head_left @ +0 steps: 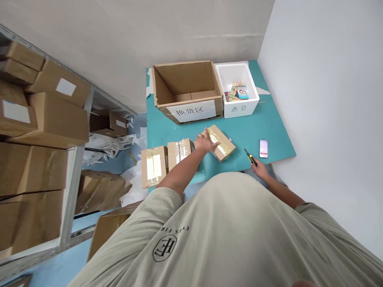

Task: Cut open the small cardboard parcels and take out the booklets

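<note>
My left hand (205, 142) rests with spread fingers on the left side of a taped cardboard box (223, 144), which lies at a slant on the green table. In my right hand (261, 169) is a black and yellow utility knife (250, 157), its tip pointing up and left, near the table's front edge. The knife is apart from the box. Left of my left hand sit two more taped boxes: a box with shiny tape (179, 151), partly behind my forearm, and a box with a white label (153, 166).
At the back of the green table (245, 133) stand a large open carton (191, 111) and a white foam box (241, 109) with small colourful packets (239, 91) inside. A phone (263, 148) lies to the right. A shelf of cartons (60, 119) stands left; a wall (323, 79) rises right.
</note>
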The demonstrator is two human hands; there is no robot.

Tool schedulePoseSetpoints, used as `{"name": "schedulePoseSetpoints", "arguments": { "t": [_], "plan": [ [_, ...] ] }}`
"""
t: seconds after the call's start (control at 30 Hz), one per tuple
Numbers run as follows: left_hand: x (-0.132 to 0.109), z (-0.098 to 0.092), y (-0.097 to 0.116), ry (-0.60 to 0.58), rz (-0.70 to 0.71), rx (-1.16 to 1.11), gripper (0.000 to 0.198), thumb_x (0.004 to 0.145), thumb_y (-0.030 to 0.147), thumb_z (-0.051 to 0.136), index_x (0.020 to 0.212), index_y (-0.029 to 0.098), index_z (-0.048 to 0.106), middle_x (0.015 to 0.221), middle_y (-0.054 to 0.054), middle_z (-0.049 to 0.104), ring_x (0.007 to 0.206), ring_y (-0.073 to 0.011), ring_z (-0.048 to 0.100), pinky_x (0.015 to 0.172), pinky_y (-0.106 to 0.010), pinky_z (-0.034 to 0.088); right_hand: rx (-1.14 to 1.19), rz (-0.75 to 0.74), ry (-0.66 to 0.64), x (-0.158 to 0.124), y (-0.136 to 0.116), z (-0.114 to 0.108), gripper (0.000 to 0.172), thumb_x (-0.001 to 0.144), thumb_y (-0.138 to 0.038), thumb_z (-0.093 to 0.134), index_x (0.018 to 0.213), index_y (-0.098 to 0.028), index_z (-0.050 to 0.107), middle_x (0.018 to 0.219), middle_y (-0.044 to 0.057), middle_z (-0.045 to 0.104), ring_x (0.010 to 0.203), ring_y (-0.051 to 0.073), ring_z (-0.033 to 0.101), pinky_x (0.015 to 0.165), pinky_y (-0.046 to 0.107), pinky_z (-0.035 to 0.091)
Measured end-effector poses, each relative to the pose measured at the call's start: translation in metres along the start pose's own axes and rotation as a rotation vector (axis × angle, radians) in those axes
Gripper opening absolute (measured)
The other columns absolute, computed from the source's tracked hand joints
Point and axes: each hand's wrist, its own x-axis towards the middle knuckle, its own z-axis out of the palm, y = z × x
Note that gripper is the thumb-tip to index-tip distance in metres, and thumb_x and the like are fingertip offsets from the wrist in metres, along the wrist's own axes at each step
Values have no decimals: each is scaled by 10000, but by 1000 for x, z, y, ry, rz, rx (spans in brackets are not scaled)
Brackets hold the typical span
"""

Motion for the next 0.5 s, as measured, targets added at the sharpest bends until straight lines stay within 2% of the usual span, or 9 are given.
{"name": "schedulePoseSetpoints", "arguments": {
  "t": [0.03,0.07,0.13,0.2,0.27,0.33,0.43,0.5],
  "plan": [
    [-5,0,-1,41,11,28,1282,976,918,682,1874,60,367,1679,-440,603,1575,-563,593,1263,-645,461,28,41,9,2,-1,1,502,1067,-386,593,1540,-232,667,859,-35,727,607,184,648,615,289,591],
    [-9,0,-3,63,89,61,1290,946,891,756,1882,91,374,1788,-428,495,1665,-571,493,1328,-675,392,55,77,11,3,-2,2,512,1064,-368,588,1552,-225,649,879,-33,739,601,174,647,612,282,588],
    [-15,0,-9,32,374,128,1251,904,773,888,1882,157,412,1920,-352,339,1791,-531,315,1433,-684,232,89,99,-10,8,-6,4,535,1067,-348,588,1586,-222,612,942,-18,773,600,160,648,616,277,588],
    [-17,-1,-14,-15,579,169,1189,871,610,971,1869,220,454,1967,-274,295,1840,-470,239,1475,-667,145,84,76,-44,13,-11,4,535,1070,-340,602,1595,-231,597,995,-4,800,598,153,647,623,280,591],
    [-12,-2,-13,-6,640,169,1123,861,452,982,1852,264,488,1972,-231,316,1848,-438,246,1481,-673,157,61,45,-65,19,-18,6,517,1066,-335,624,1575,-242,607,1022,3,816,605,153,655,631,281,596],
    [-4,-2,-7,20,660,138,965,907,335,918,1804,309,562,1947,-198,392,1833,-414,306,1472,-675,213,41,17,-74,24,-24,7,504,1068,-330,633,1564,-245,612,1034,6,825,617,152,669,638,275,599],
    [11,-2,1,12,689,105,713,989,223,771,1682,365,687,1870,-145,539,1772,-378,432,1437,-671,299,36,-7,-86,30,-30,9,506,1082,-332,634,1579,-242,607,1050,11,831,623,146,674,635,267,599],
    [21,-3,2,6,706,113,650,992,181,720,1612,376,730,1814,-122,611,1725,-365,490,1408,-662,342,38,-15,-96,31,-32,9,514,1083,-336,648,1587,-241,613,1054,15,834,622,143,673,623,261,595]
  ]
}}
